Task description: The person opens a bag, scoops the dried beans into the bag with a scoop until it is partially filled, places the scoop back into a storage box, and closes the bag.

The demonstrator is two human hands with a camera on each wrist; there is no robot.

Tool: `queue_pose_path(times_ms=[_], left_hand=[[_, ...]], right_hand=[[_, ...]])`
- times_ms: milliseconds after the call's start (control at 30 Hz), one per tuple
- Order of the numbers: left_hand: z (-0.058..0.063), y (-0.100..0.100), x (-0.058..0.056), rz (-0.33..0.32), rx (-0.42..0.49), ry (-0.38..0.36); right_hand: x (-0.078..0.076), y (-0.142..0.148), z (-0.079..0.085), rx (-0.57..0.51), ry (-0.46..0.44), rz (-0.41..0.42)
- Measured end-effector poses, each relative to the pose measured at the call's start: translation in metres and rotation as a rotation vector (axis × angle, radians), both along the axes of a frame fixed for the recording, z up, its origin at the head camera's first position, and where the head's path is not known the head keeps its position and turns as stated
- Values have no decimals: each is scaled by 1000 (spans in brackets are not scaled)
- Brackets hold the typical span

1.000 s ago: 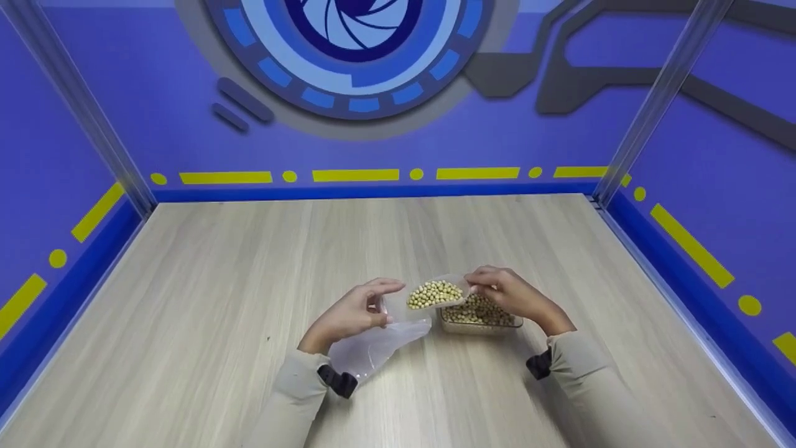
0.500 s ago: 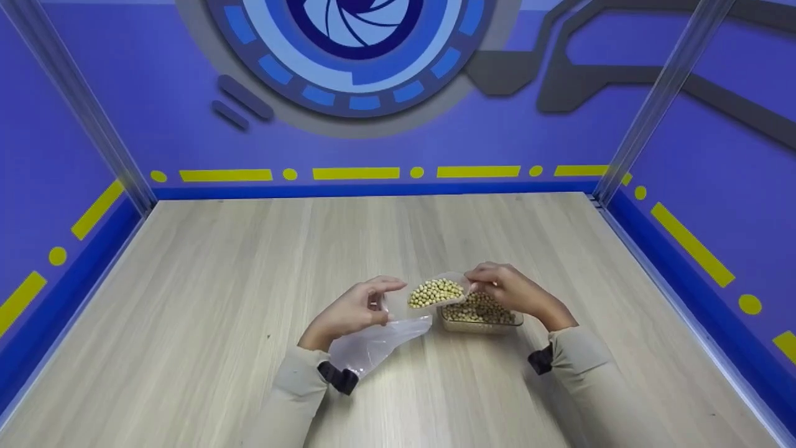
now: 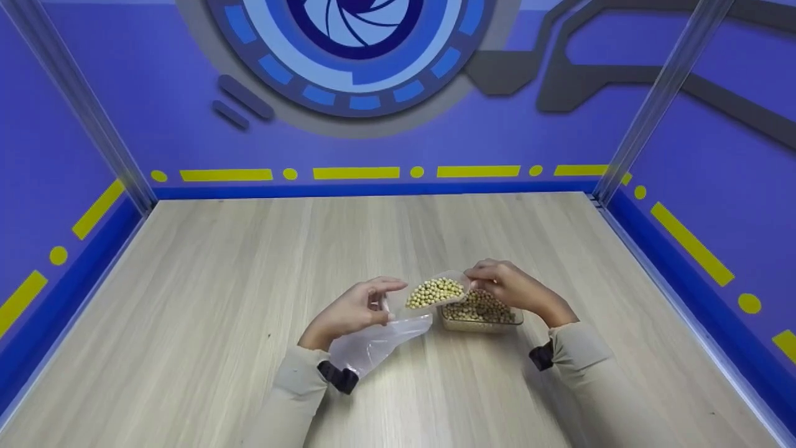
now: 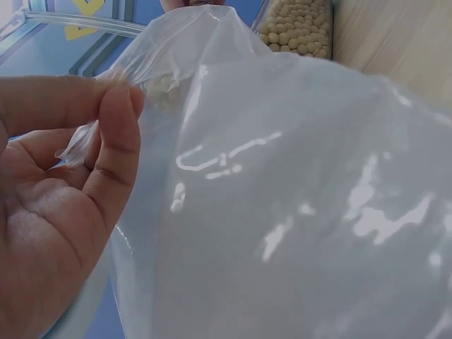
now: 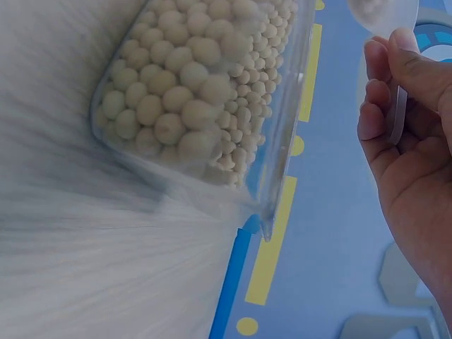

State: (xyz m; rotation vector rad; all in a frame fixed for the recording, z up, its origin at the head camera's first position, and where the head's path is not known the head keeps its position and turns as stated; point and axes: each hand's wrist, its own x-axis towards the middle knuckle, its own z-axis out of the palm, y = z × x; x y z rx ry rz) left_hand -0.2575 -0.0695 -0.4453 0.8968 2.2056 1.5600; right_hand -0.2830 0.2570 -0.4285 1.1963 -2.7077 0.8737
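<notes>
A clear plastic bag (image 3: 376, 342) hangs from my left hand (image 3: 349, 311), which pinches its edge between thumb and fingers. In the left wrist view the bag (image 4: 282, 198) covers much of the picture. My right hand (image 3: 515, 291) grips the handle of a clear scoop (image 3: 459, 279). Pale round beans, like soybeans (image 3: 434, 293), are heaped in the scoop, whose front points at the bag's upper edge. Under the scoop and right hand stands a clear box (image 3: 480, 326) of the same beans. In the right wrist view the scoop handle (image 5: 398, 116) lies within my curled fingers.
The wood-grain table (image 3: 249, 261) spreads around the hands. Blue-purple panels (image 3: 373, 152) with yellow marks wall it at the back and both sides. A black camera (image 3: 337, 377) sits on the left wrist and another (image 3: 541, 355) on the right.
My right hand has risen slightly, and the scoop tips a little more to the left. The left hand, bag and box stay nearly where they were.
</notes>
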Motion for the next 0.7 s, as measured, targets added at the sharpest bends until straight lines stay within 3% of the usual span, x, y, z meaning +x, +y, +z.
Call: queue_pose_path(times_ms=[700], left_hand=[[0,0,2,-24,35,24]], right_hand=[[1,-1,5,42,51,17]])
